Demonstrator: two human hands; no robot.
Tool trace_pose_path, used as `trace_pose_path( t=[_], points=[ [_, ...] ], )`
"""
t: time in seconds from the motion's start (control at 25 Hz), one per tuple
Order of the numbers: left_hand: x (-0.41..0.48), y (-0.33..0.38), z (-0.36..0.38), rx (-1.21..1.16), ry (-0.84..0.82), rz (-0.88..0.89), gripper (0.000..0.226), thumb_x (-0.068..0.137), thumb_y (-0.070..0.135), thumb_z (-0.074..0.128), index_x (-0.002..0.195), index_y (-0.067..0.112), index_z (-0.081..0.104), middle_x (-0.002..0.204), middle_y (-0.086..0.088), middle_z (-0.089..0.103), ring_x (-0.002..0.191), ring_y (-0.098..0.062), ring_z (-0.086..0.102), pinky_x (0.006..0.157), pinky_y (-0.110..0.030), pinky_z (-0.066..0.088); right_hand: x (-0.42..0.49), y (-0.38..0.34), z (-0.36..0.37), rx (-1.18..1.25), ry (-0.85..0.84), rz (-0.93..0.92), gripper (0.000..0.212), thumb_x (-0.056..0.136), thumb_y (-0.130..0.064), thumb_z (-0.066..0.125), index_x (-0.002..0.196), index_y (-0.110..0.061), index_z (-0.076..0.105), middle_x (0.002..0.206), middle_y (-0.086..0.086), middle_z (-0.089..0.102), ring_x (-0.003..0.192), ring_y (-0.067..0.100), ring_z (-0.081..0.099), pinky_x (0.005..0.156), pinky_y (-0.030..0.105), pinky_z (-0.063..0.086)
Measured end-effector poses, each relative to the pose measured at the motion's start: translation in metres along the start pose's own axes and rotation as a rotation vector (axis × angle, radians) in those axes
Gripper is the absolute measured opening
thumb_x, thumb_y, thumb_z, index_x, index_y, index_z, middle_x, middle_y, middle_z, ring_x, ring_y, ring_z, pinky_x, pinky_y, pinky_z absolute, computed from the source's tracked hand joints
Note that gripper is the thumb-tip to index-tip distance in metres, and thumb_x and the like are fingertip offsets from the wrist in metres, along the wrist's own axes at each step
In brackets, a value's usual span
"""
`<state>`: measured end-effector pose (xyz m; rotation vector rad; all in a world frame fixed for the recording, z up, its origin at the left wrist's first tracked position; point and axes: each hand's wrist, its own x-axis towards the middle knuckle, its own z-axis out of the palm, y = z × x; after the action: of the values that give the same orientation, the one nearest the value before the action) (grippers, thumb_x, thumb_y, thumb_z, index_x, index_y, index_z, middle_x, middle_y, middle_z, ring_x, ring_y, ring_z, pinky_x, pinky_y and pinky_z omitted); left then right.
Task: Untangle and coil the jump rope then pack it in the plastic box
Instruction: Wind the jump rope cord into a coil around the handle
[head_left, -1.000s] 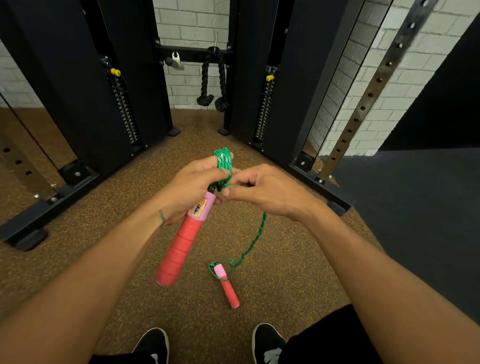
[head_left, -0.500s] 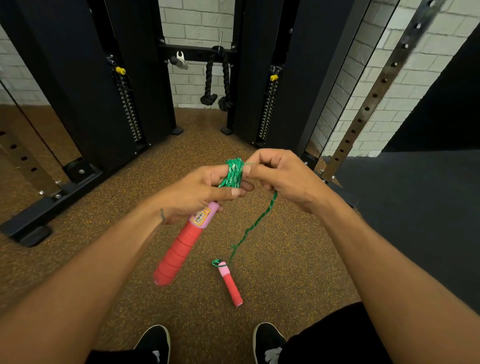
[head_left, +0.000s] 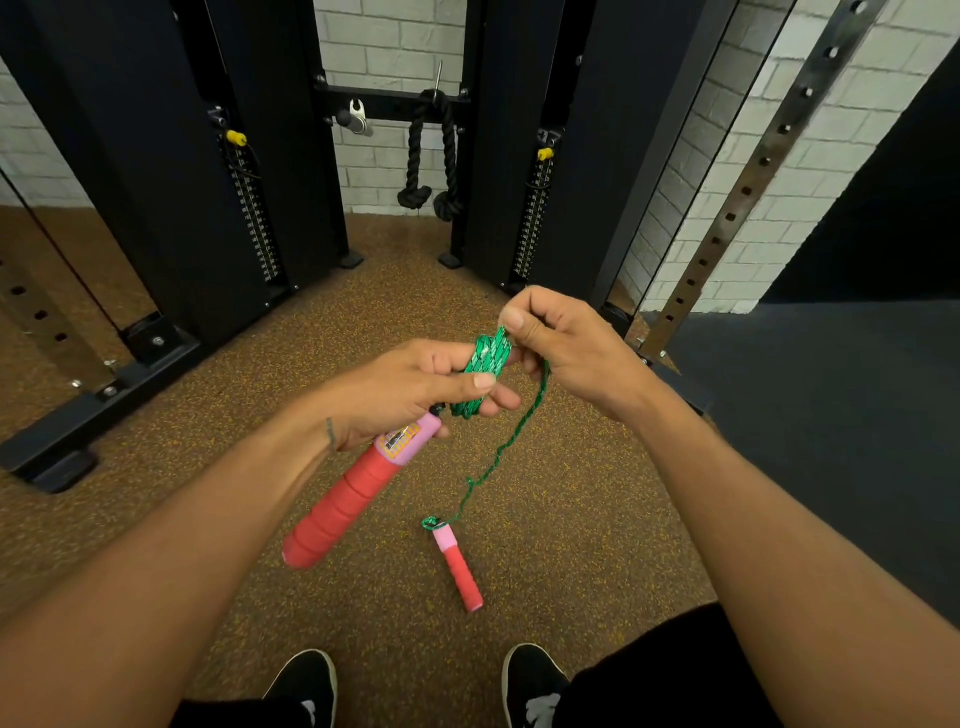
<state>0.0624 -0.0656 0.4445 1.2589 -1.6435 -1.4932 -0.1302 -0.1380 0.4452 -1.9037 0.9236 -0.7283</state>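
Note:
The jump rope is a green cord with two red and pink handles. My left hand (head_left: 415, 387) grips a tight coil of green cord (head_left: 480, 369) and the top of the larger handle (head_left: 353, 499), which hangs down to the left. My right hand (head_left: 566, 348) pinches the cord at the coil's upper end. A loose length of cord (head_left: 506, 447) drops from my right hand to the second handle (head_left: 460, 569), which lies on the brown floor. No plastic box is in view.
Black cable-machine columns (head_left: 156, 171) with weight stacks stand ahead, a black tricep rope (head_left: 431, 156) hanging between them. A base rail (head_left: 98, 400) runs at left and a perforated steel upright (head_left: 748, 187) at right. A dark mat (head_left: 831, 426) covers the floor right. My shoes (head_left: 530, 680) are below.
My right hand has moved up and right over the coil's top, carrying the cord around it. The loose length down to the floor handle has shortened. The left hand has kept its grip.

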Motion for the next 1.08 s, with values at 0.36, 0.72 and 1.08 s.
trace_pose_path(
  t=[0.36, 0.72, 1.08],
  points=[
    [-0.001, 0.004, 0.006, -0.3, -0.053, 0.014, 0.041, 0.088, 0.026, 0.057, 0.128, 0.022, 0.063, 0.104, -0.002, 0.075, 0.081, 0.0, 0.063, 0.051, -0.015, 0.047, 0.007, 0.016, 0.0, 0.202, -0.137, 0.163, 0.034, 0.104, -0.035, 0.048, 0.095, -0.008, 0.066, 0.077, 0.006, 0.058, 0.063, 0.008, 0.052, 0.061, 0.024, 0.045],
    [0.0, 0.004, 0.007, -0.366, 0.097, 0.062, 0.041, 0.084, 0.027, 0.059, 0.125, 0.019, 0.063, 0.094, 0.004, 0.074, 0.076, 0.001, 0.062, 0.052, -0.016, 0.048, 0.008, 0.021, 0.006, 0.178, -0.228, 0.268, 0.027, 0.105, -0.034, 0.045, 0.102, -0.021, 0.069, 0.085, 0.008, 0.062, 0.062, 0.011, 0.06, 0.061, 0.027, 0.051],
    [0.003, 0.001, 0.002, -0.48, 0.216, 0.012, 0.034, 0.097, 0.023, 0.052, 0.128, 0.01, 0.062, 0.103, -0.005, 0.075, 0.077, -0.007, 0.065, 0.051, -0.017, 0.05, 0.002, 0.01, 0.028, 0.111, -0.355, 0.416, 0.016, 0.107, -0.027, 0.043, 0.103, -0.028, 0.058, 0.079, 0.004, 0.061, 0.065, 0.014, 0.061, 0.066, 0.032, 0.053]
  ],
)
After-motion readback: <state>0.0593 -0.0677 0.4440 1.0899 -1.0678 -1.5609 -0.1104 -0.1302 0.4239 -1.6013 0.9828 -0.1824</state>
